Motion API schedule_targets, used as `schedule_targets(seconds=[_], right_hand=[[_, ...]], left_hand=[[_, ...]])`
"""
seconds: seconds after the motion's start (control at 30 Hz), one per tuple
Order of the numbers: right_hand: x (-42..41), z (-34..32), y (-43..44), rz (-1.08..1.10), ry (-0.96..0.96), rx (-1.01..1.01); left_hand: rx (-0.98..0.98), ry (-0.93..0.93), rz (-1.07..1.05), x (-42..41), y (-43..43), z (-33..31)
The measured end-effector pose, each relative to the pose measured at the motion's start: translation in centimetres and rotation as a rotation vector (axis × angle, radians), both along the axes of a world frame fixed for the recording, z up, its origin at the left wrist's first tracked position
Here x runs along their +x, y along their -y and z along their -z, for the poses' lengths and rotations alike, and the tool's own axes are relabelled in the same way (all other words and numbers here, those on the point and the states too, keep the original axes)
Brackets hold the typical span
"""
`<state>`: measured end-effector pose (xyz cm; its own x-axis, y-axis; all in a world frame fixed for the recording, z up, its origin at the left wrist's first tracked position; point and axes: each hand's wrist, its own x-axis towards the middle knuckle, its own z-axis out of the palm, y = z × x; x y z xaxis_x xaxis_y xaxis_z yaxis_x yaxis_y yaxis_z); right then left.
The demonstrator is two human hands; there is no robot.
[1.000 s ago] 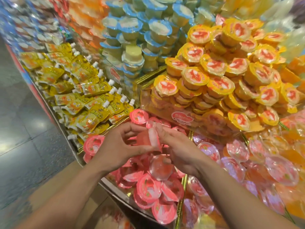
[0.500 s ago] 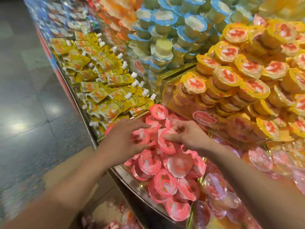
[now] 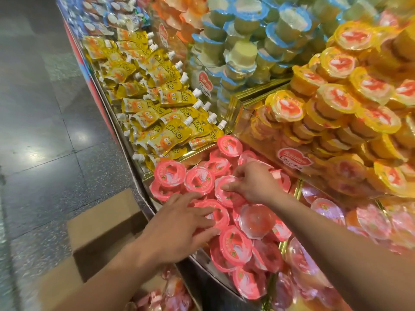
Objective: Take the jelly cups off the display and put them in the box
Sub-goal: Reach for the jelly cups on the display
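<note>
Pink cups [image 3: 233, 245] lie heaped on the display [image 3: 197, 261], the box [image 3: 101, 223] below it. The left grip [image 3: 179, 227] rests released, fingers spread, on them; the right grip [image 3: 253, 182] pinches one cup [image 3: 224, 190].

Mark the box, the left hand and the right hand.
box [image 3: 101, 221]: head view, on its open cardboard flap.
left hand [image 3: 177, 230]: head view, back of the hand.
right hand [image 3: 256, 182]: head view, back of the hand.
</note>
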<state>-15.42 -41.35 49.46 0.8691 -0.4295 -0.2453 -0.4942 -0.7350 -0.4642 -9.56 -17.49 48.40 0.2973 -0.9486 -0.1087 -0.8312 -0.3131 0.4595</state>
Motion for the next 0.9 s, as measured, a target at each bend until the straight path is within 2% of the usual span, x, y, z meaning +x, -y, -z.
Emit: schedule_targets(seconds=[0.17, 0.43, 0.63, 0.8, 0.9], right_hand=[[0.2, 0.1, -0.8, -0.009, -0.028, 0.027], [1.0, -0.1, -1.0, -0.04, -0.143, 0.048], [0.7, -1.0, -1.1, -0.086, -0.159, -0.1], [-0.1, -3.0, -2.2, -0.059, -0.06, -0.359], [-1.0, -4.6, -3.0, -0.086, -0.005, -0.38]], left_hand=[[-0.035, 0.051, 0.017, 0.0, -1.3, 0.3], [0.043, -0.029, 0.003, 0.0, -1.5, 0.3], [-0.012, -0.013, -0.012, -0.2, -1.6, 0.6], [-0.011, -0.001, -0.01, -0.3, -1.4, 0.2], [0.005, 0.007, -0.005, -0.5, -1.3, -0.3]])
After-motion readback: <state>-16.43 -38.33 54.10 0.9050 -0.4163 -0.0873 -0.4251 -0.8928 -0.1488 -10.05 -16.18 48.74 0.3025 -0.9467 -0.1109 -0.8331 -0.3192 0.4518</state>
